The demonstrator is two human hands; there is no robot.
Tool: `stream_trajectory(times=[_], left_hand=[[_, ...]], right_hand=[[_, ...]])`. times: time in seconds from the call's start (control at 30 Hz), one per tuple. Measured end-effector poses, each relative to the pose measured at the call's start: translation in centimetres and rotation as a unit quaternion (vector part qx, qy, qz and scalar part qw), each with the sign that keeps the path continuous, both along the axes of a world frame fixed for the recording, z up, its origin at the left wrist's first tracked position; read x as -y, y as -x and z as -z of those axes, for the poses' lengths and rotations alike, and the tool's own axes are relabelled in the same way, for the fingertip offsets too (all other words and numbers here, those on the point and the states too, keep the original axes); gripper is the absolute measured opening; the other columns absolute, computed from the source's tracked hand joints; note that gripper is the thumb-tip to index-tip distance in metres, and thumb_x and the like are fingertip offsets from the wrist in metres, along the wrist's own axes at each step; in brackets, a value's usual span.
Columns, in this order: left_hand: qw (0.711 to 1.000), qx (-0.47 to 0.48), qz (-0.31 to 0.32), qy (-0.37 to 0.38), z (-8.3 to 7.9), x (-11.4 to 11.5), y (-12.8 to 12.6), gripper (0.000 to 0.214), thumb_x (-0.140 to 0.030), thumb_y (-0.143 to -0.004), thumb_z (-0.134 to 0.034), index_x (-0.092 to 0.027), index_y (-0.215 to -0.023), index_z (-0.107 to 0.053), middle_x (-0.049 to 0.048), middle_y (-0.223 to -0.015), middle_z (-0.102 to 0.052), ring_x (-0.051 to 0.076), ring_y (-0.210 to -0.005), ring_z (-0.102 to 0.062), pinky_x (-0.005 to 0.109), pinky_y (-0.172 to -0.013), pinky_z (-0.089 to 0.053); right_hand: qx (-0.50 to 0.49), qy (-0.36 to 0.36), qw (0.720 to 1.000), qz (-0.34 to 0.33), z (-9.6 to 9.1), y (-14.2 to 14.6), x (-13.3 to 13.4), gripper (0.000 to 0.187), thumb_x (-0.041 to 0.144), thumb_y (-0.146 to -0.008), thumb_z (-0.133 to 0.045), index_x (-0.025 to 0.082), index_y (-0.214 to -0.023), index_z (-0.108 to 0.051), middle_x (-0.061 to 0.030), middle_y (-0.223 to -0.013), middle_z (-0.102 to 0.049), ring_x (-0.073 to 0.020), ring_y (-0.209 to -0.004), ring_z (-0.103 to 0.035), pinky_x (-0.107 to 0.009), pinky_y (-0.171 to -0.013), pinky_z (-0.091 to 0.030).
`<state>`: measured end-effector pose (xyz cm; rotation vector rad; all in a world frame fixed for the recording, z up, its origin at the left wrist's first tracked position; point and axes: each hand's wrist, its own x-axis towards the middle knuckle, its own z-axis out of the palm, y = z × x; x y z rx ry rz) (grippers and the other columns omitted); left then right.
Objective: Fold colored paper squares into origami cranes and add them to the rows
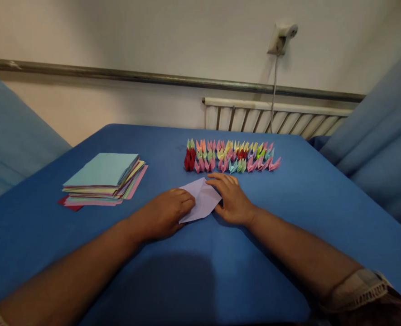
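Observation:
A pale lilac sheet of paper [203, 200], partly folded, lies on the blue table [288, 213] between my hands. My left hand [164, 216] rests knuckles-up with its fingers curled, pressing the sheet's left edge. My right hand [232, 199] lies flat over the sheet's right side, fingers stretched out and pointing left along its top edge. Just beyond the hands stand several rows of small folded paper figures [230, 156] in red, pink, yellow, green and blue.
A stack of coloured square paper [105, 180] with a light blue top sheet sits at the left of the table. Blue upholstered surfaces [384, 136] flank the table on both sides. A radiator [275, 118], a rail and a wall socket with a cable are behind.

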<state>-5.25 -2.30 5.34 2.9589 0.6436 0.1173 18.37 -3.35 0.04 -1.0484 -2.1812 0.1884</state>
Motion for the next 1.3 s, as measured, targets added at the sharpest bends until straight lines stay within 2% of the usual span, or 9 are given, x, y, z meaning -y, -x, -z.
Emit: stream_trajectory(times=[0.1, 0.27, 0.43, 0.57, 0.67, 0.87, 1.0, 1.17, 1.3], left_hand=[[0.999, -0.007, -0.042, 0.027, 0.3, 0.1, 0.2, 0.024, -0.016, -0.076, -0.059, -0.018, -0.099, -0.056, 0.0090, -0.104, -0.064, 0.024, -0.096, -0.061, 0.036, -0.084, -0.048], [0.994, 0.024, -0.065, 0.087, 0.9, 0.5, -0.1, 0.029, -0.016, -0.079, -0.055, -0.019, -0.108, -0.054, 0.0063, -0.108, -0.062, 0.022, -0.098, -0.060, 0.033, -0.086, -0.047], [0.992, 0.064, -0.084, 0.069, 2.0, -1.5, 0.7, 0.042, -0.011, -0.074, -0.059, -0.019, -0.116, -0.055, 0.0077, -0.124, -0.059, 0.023, -0.114, -0.053, 0.036, -0.099, -0.041], [0.989, 0.058, -0.119, 0.069, 2.5, -2.8, 1.5, 0.018, -0.016, -0.082, -0.055, -0.019, -0.097, -0.063, 0.0073, -0.123, -0.061, 0.022, -0.115, -0.053, 0.036, -0.100, -0.041], [0.986, 0.061, -0.133, 0.080, 2.6, -2.8, 1.4, 0.011, -0.025, -0.085, -0.056, -0.020, -0.091, -0.063, 0.0066, -0.121, -0.063, 0.022, -0.112, -0.055, 0.035, -0.098, -0.042], [0.978, 0.036, -0.185, 0.092, 1.9, -3.0, 1.3, 0.034, -0.043, -0.091, -0.048, -0.018, -0.099, -0.068, 0.0092, -0.118, -0.064, 0.024, -0.113, -0.055, 0.037, -0.100, -0.040], [0.971, 0.026, -0.221, 0.090, 1.7, -3.7, 1.7, 0.037, -0.047, -0.089, -0.047, -0.018, -0.085, -0.069, 0.0089, -0.116, -0.064, 0.024, -0.110, -0.056, 0.036, -0.098, -0.042], [0.968, -0.003, -0.242, 0.071, 1.8, -3.8, 2.1, 0.041, -0.049, -0.087, -0.047, -0.017, -0.065, -0.060, 0.0104, -0.118, -0.062, 0.025, -0.109, -0.056, 0.038, -0.095, -0.044], [0.967, -0.001, -0.253, 0.036, 1.7, -3.3, 1.7, 0.035, -0.048, -0.086, -0.049, -0.017, -0.073, -0.059, 0.0123, -0.111, -0.064, 0.027, -0.104, -0.057, 0.042, -0.091, -0.045]], right_hand=[[0.090, -0.019, 0.995, -0.042, -0.9, 0.4, 1.1, 0.060, 0.016, -0.072, -0.061, 0.018, -0.131, -0.047, -0.0137, -0.142, -0.045, -0.0300, -0.130, -0.037, -0.049, -0.106, -0.024], [0.155, 0.029, 0.985, -0.072, -0.8, 0.6, 1.3, 0.023, 0.020, -0.083, -0.054, 0.019, -0.105, -0.063, -0.0085, -0.119, -0.062, -0.0248, -0.109, -0.051, -0.041, -0.095, -0.033], [0.195, 0.058, 0.978, -0.035, -1.0, 0.2, 0.8, 0.019, 0.019, -0.079, -0.056, 0.015, -0.096, -0.063, -0.0097, -0.099, -0.065, -0.0245, -0.096, -0.052, -0.038, -0.087, -0.034], [0.195, 0.070, 0.978, -0.006, -1.1, 0.0, 0.8, 0.014, 0.021, -0.081, -0.055, 0.015, -0.091, -0.062, -0.0100, -0.095, -0.063, -0.0232, -0.089, -0.050, -0.037, -0.081, -0.034], [0.154, 0.088, 0.984, -0.002, -0.7, -0.2, 0.4, 0.012, 0.025, -0.085, -0.056, 0.016, -0.091, -0.062, -0.0084, -0.094, -0.061, -0.0215, -0.089, -0.049, -0.035, -0.081, -0.035], [0.054, 0.140, 0.988, 0.033, 0.7, -0.8, -1.1, 0.022, 0.035, -0.090, -0.058, 0.017, -0.078, -0.060, -0.0016, -0.081, -0.054, -0.0149, -0.077, -0.051, -0.027, -0.072, -0.038], [0.063, 0.154, 0.982, 0.084, 1.3, -1.0, -1.8, 0.030, 0.041, -0.090, -0.058, 0.018, -0.070, -0.059, -0.0004, -0.076, -0.053, -0.0141, -0.071, -0.050, -0.027, -0.067, -0.036], [0.097, 0.164, 0.967, 0.168, 1.3, -0.8, -1.6, 0.029, 0.044, -0.088, -0.060, 0.018, -0.075, -0.060, -0.0028, -0.079, -0.058, -0.0163, -0.075, -0.053, -0.028, -0.068, -0.037], [0.106, 0.150, 0.963, 0.196, 0.9, -0.4, -1.0, 0.021, 0.038, -0.087, -0.061, 0.018, -0.090, -0.059, -0.0051, -0.090, -0.061, -0.0186, -0.083, -0.057, -0.029, -0.073, -0.040]])
